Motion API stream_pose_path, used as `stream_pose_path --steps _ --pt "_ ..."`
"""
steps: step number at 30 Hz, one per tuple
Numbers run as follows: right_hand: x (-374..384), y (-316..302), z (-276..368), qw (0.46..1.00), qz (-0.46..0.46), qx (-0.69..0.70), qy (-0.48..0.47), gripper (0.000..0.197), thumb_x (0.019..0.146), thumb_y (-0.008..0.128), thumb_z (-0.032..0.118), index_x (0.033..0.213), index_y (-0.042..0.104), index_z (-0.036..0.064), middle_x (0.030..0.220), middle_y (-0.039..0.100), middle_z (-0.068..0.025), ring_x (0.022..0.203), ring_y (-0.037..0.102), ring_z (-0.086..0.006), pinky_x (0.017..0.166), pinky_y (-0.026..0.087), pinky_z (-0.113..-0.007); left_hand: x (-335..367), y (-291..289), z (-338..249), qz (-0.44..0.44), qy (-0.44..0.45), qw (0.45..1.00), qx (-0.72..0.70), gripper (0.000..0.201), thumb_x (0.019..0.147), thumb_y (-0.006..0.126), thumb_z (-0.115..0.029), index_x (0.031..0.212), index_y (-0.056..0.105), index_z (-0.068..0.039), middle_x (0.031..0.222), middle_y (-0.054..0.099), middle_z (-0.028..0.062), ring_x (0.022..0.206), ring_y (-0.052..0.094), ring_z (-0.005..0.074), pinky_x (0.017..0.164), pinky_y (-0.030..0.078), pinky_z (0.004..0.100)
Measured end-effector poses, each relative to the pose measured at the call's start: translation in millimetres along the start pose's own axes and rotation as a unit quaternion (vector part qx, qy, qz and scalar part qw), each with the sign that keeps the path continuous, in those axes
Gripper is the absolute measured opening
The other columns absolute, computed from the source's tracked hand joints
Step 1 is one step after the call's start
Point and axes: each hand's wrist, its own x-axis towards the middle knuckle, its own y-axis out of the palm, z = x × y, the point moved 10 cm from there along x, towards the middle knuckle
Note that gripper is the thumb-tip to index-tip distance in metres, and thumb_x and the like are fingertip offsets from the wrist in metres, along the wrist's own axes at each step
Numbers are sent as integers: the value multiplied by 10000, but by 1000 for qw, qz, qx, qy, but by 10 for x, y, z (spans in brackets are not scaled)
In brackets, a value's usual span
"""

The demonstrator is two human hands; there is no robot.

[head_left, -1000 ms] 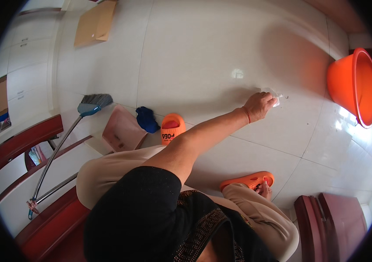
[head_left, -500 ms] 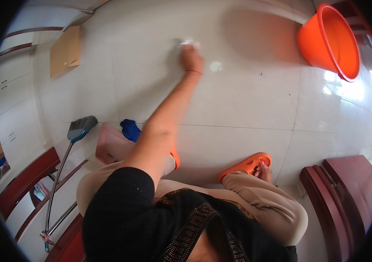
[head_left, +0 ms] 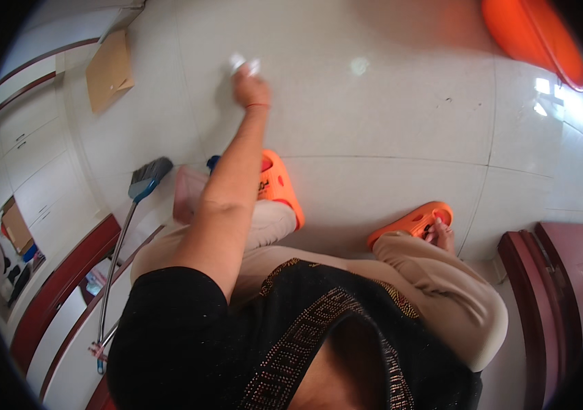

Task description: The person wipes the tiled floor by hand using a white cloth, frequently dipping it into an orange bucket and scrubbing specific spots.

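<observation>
My left hand (head_left: 251,89) is stretched far out over the pale tiled floor (head_left: 373,123). Its fingers are closed on a crumpled white cloth (head_left: 246,64), perhaps a tissue, pressed down at floor level. My right hand (head_left: 442,236) hangs low by my right knee, against the right orange clog (head_left: 414,222). Those fingers look bent together, and whatever they may hold is too small to make out. The left orange clog (head_left: 281,184) stands beside my left forearm.
An orange bucket (head_left: 520,31) lies at the upper right edge. To the left are a cardboard box (head_left: 109,74), a broom with a grey-blue head (head_left: 146,179), a pinkish dustpan-like piece (head_left: 187,195) and dark red wooden furniture (head_left: 66,290). More red furniture (head_left: 531,287) stands at right.
My left hand has moved left with the white cloth. The view has shifted, so the bucket sits farther up and right and more of the left clog shows. The right hand stays by its clog.
</observation>
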Motion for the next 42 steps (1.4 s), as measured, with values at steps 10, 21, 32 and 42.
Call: stream_pose_path --steps 10,21,32,42 --pt "-37 132 70 999 35 -11 18 374 874 568 374 634 566 88 470 564 -67 335 497 -132 321 384 -237 -1217 241 -282 165 -96 982 7 222 762 524 -104 982 539 -79 903 597 126 806 600 328 667 476 430" --pt "-248 256 238 999 19 -26 6 352 891 529 358 725 558 50 509 555 -55 400 504 -126 388 398 -243 -383 -89 -473 1 79 993 -87 149 772 570 -165 850 548 -39 736 585 139 651 567 311 575 443 423" --pt "-118 227 147 999 30 -18 18 361 894 539 349 659 578 78 496 571 -46 365 503 -116 349 390 -226 -1815 383 -1211 187 274 937 -107 181 729 523 -93 907 549 -120 860 584 80 756 587 314 608 477 429" --pt "-156 201 124 999 23 23 -5 341 883 564 331 689 603 54 506 573 -35 373 507 -93 354 398 -200 -4397 -412 -629 491 716 447 -217 63 700 573 -211 687 584 -150 743 535 16 695 555 173 592 439 322"
